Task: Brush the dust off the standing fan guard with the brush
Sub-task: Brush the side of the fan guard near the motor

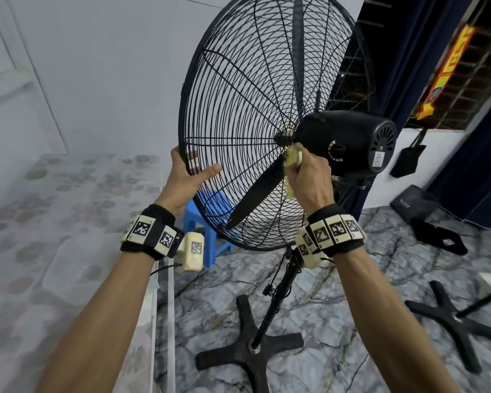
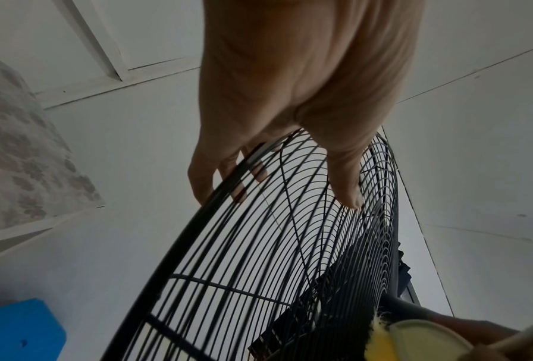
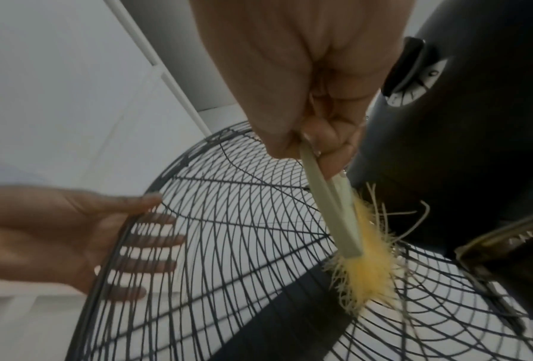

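the right hand (image 1: pixel 306 177) is closed round the pale flat handle of the brush (image 3: pixel 345 219), whose frayed yellow bristles press against the back of the fan guard (image 1: pixel 238 114) close to its hub, right beside the smooth black motor housing (image 1: pixel 349 143). the left hand (image 1: pixel 187 177) steadies the guard at its outer rim, thumb on the near face and the straight fingers laid flat on the far side, so it is bracing rather than clasping. judging by where the bristles sit, the brushing is under way around the centre, and most of the wide ring of wires out to the rim looks yet to be covered; how much dust is gone is too fine to tell. the guard is a round cage of thin black wire, concentric rings crossed by curved spokes, with dark blades inside. below, a thin pole runs to a cross-shaped base (image 1: pixel 247 355) on glossy marbled floor; a blue plastic stool (image 1: pixel 199 219) stands behind
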Action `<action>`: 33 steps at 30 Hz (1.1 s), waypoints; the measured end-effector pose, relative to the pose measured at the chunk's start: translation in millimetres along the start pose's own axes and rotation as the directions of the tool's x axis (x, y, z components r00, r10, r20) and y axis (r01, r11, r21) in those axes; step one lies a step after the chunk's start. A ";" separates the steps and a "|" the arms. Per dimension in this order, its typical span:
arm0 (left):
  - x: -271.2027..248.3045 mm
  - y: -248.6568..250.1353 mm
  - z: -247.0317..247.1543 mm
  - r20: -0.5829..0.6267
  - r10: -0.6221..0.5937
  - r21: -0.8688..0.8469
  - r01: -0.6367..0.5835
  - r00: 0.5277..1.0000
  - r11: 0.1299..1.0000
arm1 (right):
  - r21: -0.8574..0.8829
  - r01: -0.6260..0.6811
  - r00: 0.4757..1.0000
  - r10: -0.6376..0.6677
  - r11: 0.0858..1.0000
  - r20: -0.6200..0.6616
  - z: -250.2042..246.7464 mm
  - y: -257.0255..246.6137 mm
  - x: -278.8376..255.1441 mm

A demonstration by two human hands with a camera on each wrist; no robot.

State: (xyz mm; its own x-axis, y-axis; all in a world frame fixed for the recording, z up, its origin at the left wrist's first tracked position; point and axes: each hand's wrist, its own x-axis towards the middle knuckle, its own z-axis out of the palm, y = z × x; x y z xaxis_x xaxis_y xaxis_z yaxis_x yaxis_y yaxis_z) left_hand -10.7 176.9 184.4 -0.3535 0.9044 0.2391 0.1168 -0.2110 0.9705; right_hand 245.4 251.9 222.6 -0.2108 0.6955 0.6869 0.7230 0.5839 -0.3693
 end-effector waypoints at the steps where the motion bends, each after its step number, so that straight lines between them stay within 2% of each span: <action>1: -0.5 0.8 0.7 -0.002 0.000 -0.007 0.000 1.000 1.000 | 0.019 0.004 1.000 -0.004 1.000 -0.026 -3.2 -1.0 2.4; 3: -2.5 3.0 2.6 0.002 0.004 -0.009 -0.004 1.000 1.000 | 0.044 0.037 0.995 -0.033 0.998 -0.089 -3.6 -4.5 3.7; 6: -3.6 1.7 4.0 0.006 -0.010 -0.001 0.010 1.000 1.000 | 0.010 0.051 0.998 -0.050 0.999 -0.040 4.8 -4.6 -1.8; 8: -3.1 3.2 3.6 0.001 -0.013 -0.003 0.013 1.000 1.000 | -0.014 -0.023 1.000 0.023 1.000 0.012 1.6 -2.9 -2.6; 10: -3.3 6.1 3.3 0.005 -0.020 -0.010 0.020 1.000 1.000 | 0.027 -0.085 0.996 0.086 0.996 -0.023 -7.6 -4.7 1.2; 12: -3.2 6.9 4.0 0.000 -0.014 -0.006 0.014 1.000 1.000 | 0.178 -0.100 0.985 0.122 0.979 -0.121 -13.7 -8.7 6.9; 14: -5.6 6.3 4.3 -0.005 -0.010 -0.005 0.010 1.000 1.000 | 0.390 -0.142 0.958 0.225 0.910 -0.176 -10.1 -11.7 9.9; 16: -7.1 5.2 3.9 -0.003 -0.010 -0.009 0.010 1.000 1.000 | 0.473 -0.258 0.924 0.358 0.842 -0.134 -1.7 -10.9 6.9; 18: -7.0 6.7 4.3 -0.010 -0.004 -0.004 0.004 1.000 1.000 | 0.426 -0.348 0.909 0.412 0.836 -0.066 4.2 -7.2 2.3; 21: -4.6 6.4 4.1 -0.012 -0.004 -0.008 0.004 1.000 1.000 | 0.346 -0.343 0.927 0.373 0.874 -0.024 1.3 -7.5 4.4; 25: -4.0 4.7 4.0 0.000 0.003 -0.002 -0.003 1.000 1.000 | 0.445 -0.261 0.934 0.341 0.857 -0.107 -5.4 -9.8 13.1; 28: -2.7 5.1 4.8 -0.010 0.001 -0.008 -0.001 1.000 1.000 | 0.400 -0.332 0.922 0.383 0.855 -0.054 3.0 -5.9 7.7; 30: -1.1 6.7 4.2 -0.017 -0.001 -0.013 0.000 1.000 1.000 | 0.354 -0.331 0.934 0.356 0.875 -0.005 3.1 -9.6 6.9; 33: 0.2 6.5 3.4 0.010 -0.010 -0.023 0.010 1.000 1.000 | 0.412 -0.306 0.935 0.352 0.858 -0.039 -4.4 -15.2 14.3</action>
State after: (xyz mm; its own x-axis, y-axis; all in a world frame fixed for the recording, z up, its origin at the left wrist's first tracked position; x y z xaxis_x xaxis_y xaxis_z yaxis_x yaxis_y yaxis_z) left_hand -6.9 177.0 190.7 -0.3450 0.9101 0.2295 0.0920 -0.2105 0.9732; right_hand 234.3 251.0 240.8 0.0834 0.8395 0.5369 0.4143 0.4608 -0.7849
